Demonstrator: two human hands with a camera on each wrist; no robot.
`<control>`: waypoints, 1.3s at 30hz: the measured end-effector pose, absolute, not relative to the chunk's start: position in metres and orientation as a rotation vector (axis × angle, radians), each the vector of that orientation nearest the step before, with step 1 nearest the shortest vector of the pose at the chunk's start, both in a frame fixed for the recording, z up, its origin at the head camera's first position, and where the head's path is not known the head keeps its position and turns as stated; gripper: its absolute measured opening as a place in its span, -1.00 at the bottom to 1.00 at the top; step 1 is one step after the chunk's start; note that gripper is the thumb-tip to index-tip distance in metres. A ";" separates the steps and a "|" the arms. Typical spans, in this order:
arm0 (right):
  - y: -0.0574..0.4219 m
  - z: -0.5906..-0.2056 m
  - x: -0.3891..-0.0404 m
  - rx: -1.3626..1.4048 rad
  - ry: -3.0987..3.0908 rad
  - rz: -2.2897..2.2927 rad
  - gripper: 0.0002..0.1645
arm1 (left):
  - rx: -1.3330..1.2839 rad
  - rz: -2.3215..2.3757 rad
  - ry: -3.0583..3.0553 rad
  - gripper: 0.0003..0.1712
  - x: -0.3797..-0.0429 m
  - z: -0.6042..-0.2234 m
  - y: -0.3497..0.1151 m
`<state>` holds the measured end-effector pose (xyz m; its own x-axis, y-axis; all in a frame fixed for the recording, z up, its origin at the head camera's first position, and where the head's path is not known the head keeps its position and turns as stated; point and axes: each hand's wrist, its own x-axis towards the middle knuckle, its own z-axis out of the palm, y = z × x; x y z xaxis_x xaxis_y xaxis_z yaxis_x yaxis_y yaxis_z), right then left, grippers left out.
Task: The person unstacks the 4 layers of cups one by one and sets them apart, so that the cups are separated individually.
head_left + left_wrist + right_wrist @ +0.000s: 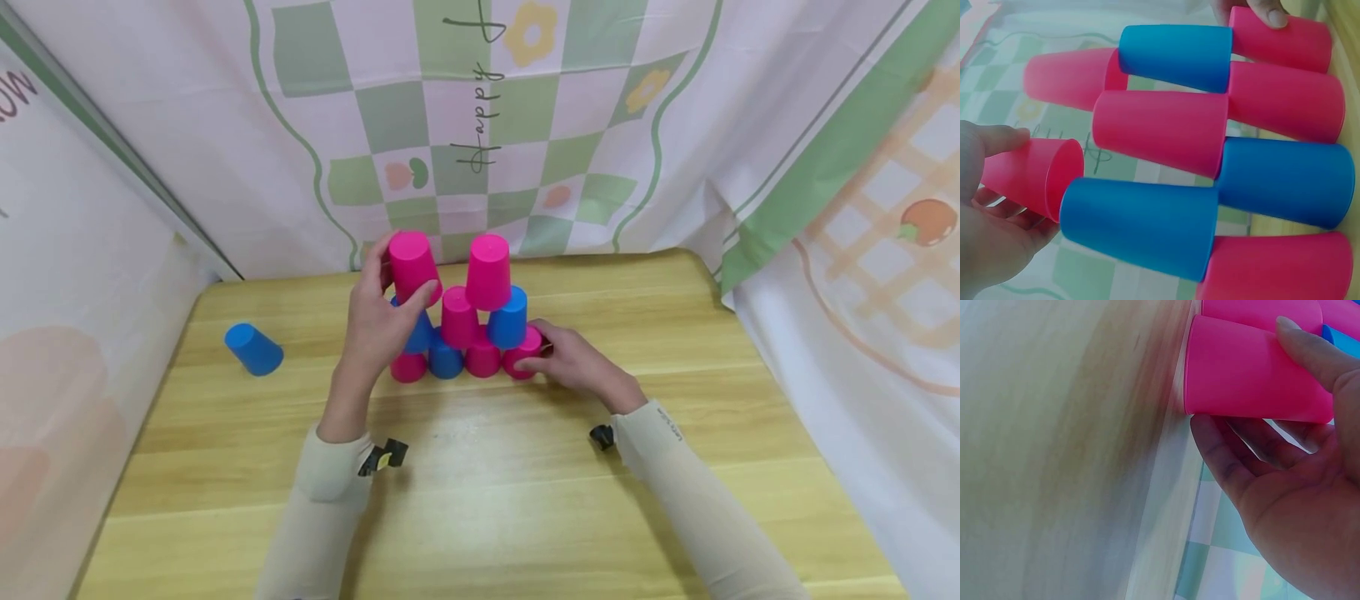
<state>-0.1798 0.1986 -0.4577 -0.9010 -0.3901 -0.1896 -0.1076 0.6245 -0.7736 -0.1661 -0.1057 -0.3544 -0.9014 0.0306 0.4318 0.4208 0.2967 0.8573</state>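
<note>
My left hand (372, 329) grips an upside-down pink cup (414, 265) between thumb and fingers. The cup is over the left blue cup (1141, 228) of the stack's middle row; whether the two touch I cannot tell. Another pink cup (488, 272) stands on the middle row's right side, over a middle pink cup (459, 321) and a right blue cup (511, 317). Below is a bottom row of pink cups and one blue cup (446, 357). My right hand (577, 364) holds the pink cup (1247, 372) at that row's right end, thumb on one side and fingers on the other.
On the left of the wooden table (480, 500) a blue cup (255, 350) stands apart from the stack. A printed curtain (465, 125) hangs close behind the stack, and cloth also hangs at both sides.
</note>
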 end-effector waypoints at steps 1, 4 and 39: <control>0.198 -0.458 -0.180 -0.398 2.509 -1.164 -0.36 | -0.406 -1.632 -2.228 -0.16 -0.166 -0.354 -0.107; 0.198 -0.457 -0.180 -0.398 2.513 -1.162 -0.37 | -0.391 -1.623 -2.213 -0.16 -0.165 -0.352 -0.112; 0.197 -0.455 -0.181 -0.382 2.506 -1.147 -0.34 | -0.093 -1.637 -2.109 -0.18 -0.162 -0.354 -0.169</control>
